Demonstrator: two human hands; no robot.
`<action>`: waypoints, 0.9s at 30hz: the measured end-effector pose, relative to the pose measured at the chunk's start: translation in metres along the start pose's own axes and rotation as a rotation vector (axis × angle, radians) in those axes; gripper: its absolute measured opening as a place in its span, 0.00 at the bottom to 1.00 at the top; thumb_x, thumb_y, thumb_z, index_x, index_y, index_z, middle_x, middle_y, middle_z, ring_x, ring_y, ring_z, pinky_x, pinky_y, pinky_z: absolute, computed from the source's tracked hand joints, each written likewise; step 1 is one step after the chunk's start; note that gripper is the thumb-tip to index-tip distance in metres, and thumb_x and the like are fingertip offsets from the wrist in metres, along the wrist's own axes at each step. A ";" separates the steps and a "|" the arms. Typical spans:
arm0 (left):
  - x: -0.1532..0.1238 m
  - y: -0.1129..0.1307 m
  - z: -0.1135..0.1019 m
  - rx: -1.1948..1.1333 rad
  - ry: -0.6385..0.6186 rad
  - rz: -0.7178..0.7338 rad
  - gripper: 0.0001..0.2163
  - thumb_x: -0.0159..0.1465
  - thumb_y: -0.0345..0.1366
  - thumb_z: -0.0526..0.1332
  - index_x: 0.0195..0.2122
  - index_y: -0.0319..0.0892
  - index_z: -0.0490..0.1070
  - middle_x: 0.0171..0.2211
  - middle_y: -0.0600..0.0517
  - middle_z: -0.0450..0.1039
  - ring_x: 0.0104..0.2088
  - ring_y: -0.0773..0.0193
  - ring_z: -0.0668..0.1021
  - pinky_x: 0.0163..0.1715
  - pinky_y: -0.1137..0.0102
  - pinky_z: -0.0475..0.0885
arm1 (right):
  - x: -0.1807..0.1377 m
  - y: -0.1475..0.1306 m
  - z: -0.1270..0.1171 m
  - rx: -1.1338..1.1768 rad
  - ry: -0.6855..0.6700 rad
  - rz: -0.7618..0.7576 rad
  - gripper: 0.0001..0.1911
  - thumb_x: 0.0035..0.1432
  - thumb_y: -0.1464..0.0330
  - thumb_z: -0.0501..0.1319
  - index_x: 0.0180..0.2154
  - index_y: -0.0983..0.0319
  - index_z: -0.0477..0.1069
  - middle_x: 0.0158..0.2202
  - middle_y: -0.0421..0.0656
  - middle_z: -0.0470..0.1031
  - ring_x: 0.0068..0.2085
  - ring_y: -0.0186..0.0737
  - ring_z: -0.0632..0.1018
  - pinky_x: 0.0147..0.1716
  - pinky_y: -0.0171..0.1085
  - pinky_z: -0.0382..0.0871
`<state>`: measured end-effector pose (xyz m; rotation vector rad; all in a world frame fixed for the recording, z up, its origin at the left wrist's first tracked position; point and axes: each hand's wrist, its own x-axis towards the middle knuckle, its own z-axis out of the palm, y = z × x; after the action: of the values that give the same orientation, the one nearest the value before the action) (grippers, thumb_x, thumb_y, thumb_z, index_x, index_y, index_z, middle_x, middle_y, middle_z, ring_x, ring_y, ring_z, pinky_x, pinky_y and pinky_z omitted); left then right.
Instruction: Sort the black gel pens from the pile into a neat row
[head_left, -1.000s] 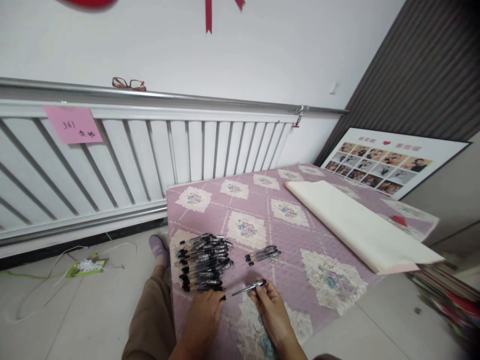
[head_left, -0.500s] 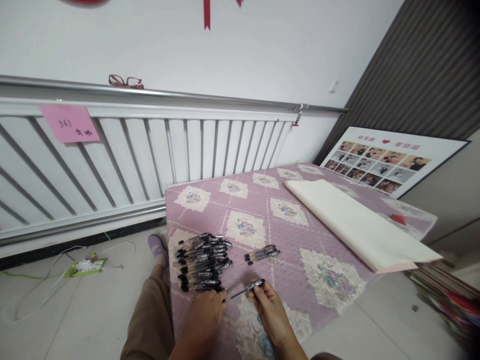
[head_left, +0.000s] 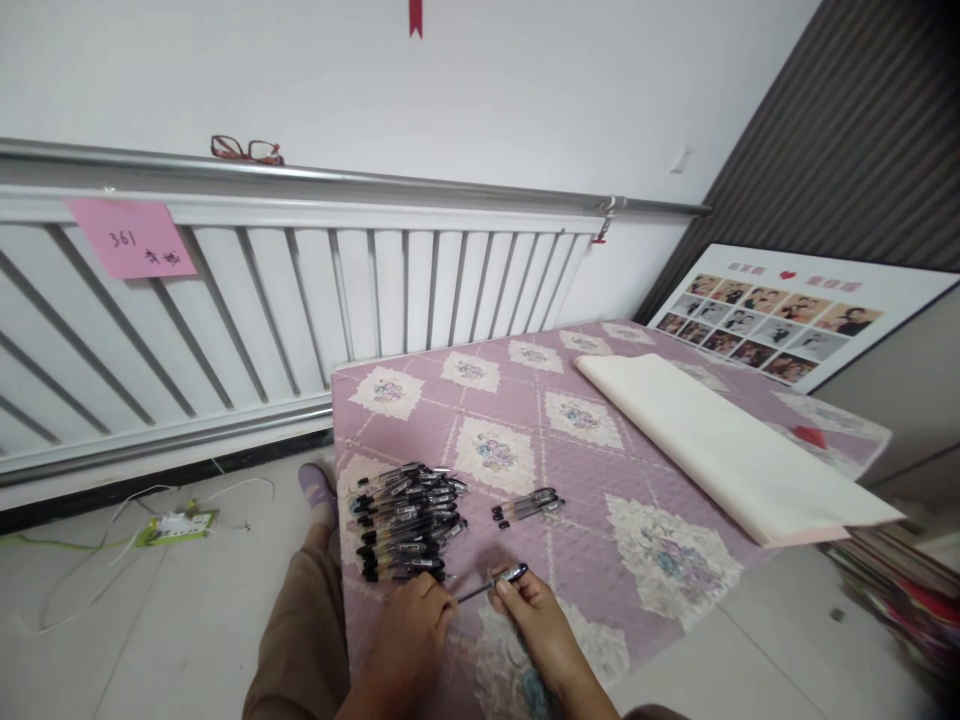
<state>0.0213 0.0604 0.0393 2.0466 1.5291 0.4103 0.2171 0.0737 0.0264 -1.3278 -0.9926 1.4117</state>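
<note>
A pen (head_left: 480, 588) with a dark, thin shaft and a black end slants between my two hands. My right hand (head_left: 541, 622) pinches its black end between thumb and fingers. My left hand (head_left: 411, 625) is closed at the other end, where its fingertips hide the pen's tip. Just beyond my left hand lies a heap of black-and-clear pens (head_left: 409, 520), most of them pointing sideways. A smaller group of similar pens (head_left: 527, 507) lies apart on the cloth, farther from me than my right hand.
A purple floral cloth (head_left: 577, 480) covers the table. A folded cream sheet (head_left: 720, 450) lies at the right, before a leaning photo board (head_left: 772, 310). A white radiator (head_left: 375, 290) runs behind. On the floor at left is a power strip (head_left: 180, 525) with cables.
My right thumb and fingers have shifted slightly along the pen toward my left hand, leaving more of the black end exposed. Both pen groups stay put; the view has shifted slightly.
</note>
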 end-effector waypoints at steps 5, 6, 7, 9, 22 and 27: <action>0.001 -0.003 0.000 -0.017 -0.016 -0.019 0.06 0.65 0.31 0.56 0.36 0.44 0.72 0.40 0.53 0.71 0.42 0.64 0.71 0.43 0.71 0.61 | -0.001 0.003 0.004 -0.076 -0.002 -0.020 0.22 0.46 0.50 0.66 0.33 0.62 0.74 0.24 0.36 0.69 0.27 0.35 0.68 0.30 0.34 0.62; 0.001 -0.003 0.000 -0.021 -0.018 -0.019 0.06 0.65 0.31 0.56 0.36 0.44 0.72 0.40 0.53 0.70 0.42 0.64 0.71 0.43 0.71 0.61 | 0.000 0.003 0.005 -0.087 0.002 -0.026 0.22 0.46 0.50 0.66 0.33 0.62 0.74 0.24 0.37 0.69 0.27 0.35 0.68 0.30 0.34 0.63; 0.001 -0.004 0.001 -0.022 -0.019 -0.020 0.06 0.65 0.31 0.56 0.36 0.44 0.72 0.40 0.53 0.70 0.42 0.64 0.71 0.43 0.71 0.61 | 0.000 0.004 0.005 -0.093 0.005 -0.031 0.21 0.46 0.50 0.66 0.33 0.62 0.74 0.24 0.37 0.69 0.27 0.35 0.68 0.30 0.34 0.63; 0.002 -0.004 0.001 -0.022 -0.016 -0.028 0.06 0.65 0.31 0.56 0.36 0.44 0.72 0.40 0.52 0.71 0.42 0.63 0.71 0.43 0.71 0.61 | 0.001 0.005 0.006 -0.084 0.011 -0.033 0.21 0.46 0.51 0.66 0.33 0.61 0.74 0.24 0.37 0.70 0.27 0.35 0.69 0.30 0.34 0.63; -0.003 0.000 -0.001 -0.068 0.041 0.004 0.12 0.62 0.32 0.58 0.47 0.46 0.70 0.43 0.52 0.72 0.44 0.60 0.72 0.45 0.68 0.63 | 0.005 -0.001 -0.002 0.114 0.155 0.004 0.21 0.44 0.52 0.67 0.35 0.60 0.72 0.23 0.36 0.72 0.26 0.35 0.73 0.29 0.34 0.67; -0.004 -0.002 0.001 -0.035 0.046 0.028 0.10 0.65 0.33 0.54 0.45 0.44 0.71 0.43 0.50 0.73 0.45 0.58 0.73 0.46 0.67 0.64 | 0.026 -0.020 -0.038 0.090 0.353 -0.031 0.20 0.43 0.54 0.67 0.32 0.59 0.66 0.19 0.34 0.69 0.22 0.34 0.71 0.21 0.32 0.64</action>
<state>0.0189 0.0572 0.0377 2.0471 1.5109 0.4951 0.2576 0.1019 0.0360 -1.4262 -0.7031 1.1334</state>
